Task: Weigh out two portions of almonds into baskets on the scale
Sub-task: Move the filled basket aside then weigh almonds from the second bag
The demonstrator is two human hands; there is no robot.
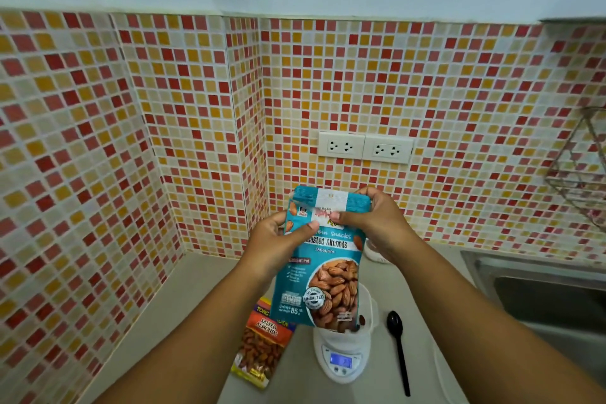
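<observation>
Head | teal almond bag (323, 269) upright | both hands pinch top

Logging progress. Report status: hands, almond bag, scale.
Left hand and right hand both pinch teal almond bag near its top, upright above scale. A few almonds in white basket. Nothing blocking.

A black spoon (397, 348) lies on the worktop (183, 298) beside a steel sink (537, 285); two wall sockets (364, 147) behind.
</observation>
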